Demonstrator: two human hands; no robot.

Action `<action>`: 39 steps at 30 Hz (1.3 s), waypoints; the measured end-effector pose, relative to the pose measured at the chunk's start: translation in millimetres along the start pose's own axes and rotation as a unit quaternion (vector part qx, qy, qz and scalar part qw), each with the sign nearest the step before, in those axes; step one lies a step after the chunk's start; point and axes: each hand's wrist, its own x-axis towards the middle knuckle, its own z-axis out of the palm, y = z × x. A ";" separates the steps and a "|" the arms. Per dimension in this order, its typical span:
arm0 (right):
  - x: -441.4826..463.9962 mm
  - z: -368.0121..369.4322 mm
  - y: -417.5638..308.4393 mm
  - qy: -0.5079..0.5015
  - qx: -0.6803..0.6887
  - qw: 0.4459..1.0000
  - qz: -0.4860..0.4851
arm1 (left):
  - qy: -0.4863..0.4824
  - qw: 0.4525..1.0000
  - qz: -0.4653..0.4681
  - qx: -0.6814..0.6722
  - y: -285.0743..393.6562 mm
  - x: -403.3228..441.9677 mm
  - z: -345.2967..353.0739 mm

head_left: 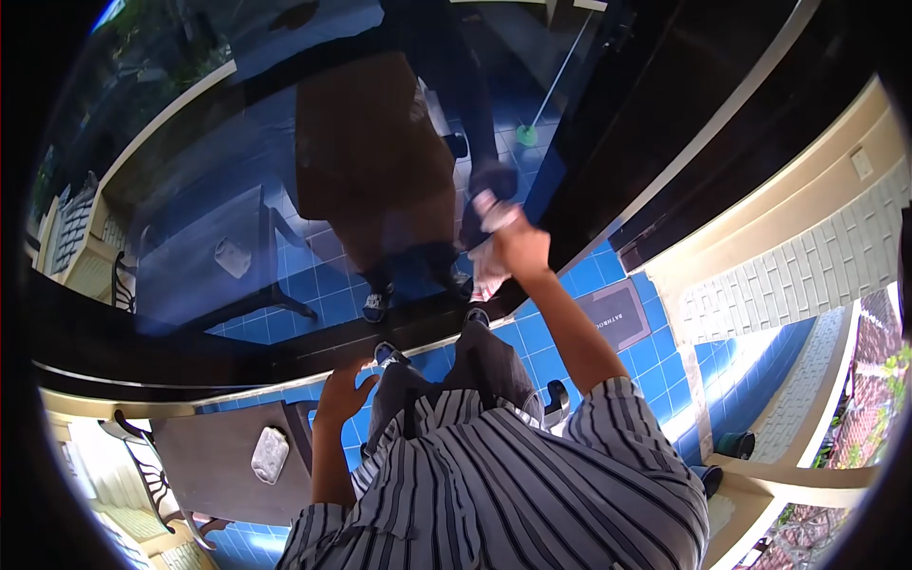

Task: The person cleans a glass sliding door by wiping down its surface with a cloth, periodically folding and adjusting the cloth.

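My right hand (521, 249) is closed round a pink and white cloth (488, 271) and presses it against a large dark glass pane (218, 313). Part of the cloth hangs below the hand, and the hand is slightly blurred. The glass mirrors my body, the cloth and the floor. Lower down on the left, my left hand (346, 391) hangs beside my leg with its fingers apart and nothing in it.
A dark table (214, 454) at the lower left bears a white patterned packet (271, 455), with a metal-armed chair (152, 470) beside it. A grey mat (616, 316) lies on blue floor tiles at the right, near a white brick wall (769, 285).
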 end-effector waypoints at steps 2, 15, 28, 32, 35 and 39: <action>0.6 -13.5 -5.0 -0.034 0.017 0.999 -0.022 | 0.007 1.000 0.005 -0.003 6.9 5.3 -3.7; 1.6 -16.3 -8.9 -0.057 0.041 0.997 -0.031 | -0.002 1.000 0.009 -0.021 -2.5 5.6 5.6; -9.5 9.0 -33.8 0.023 0.073 0.996 0.043 | 0.005 1.000 0.019 -0.019 -5.4 4.0 9.1; -15.2 -1.0 -68.9 -0.050 0.081 0.995 0.014 | 0.005 1.000 0.007 -0.030 6.1 5.0 4.0; 0.3 -4.8 -27.2 0.005 0.029 0.999 0.032 | 0.014 0.999 0.019 -0.027 0.2 5.2 4.7; 40.8 -39.3 -17.1 0.155 0.062 0.981 0.104 | 0.009 1.000 0.001 -0.025 -5.3 1.2 3.7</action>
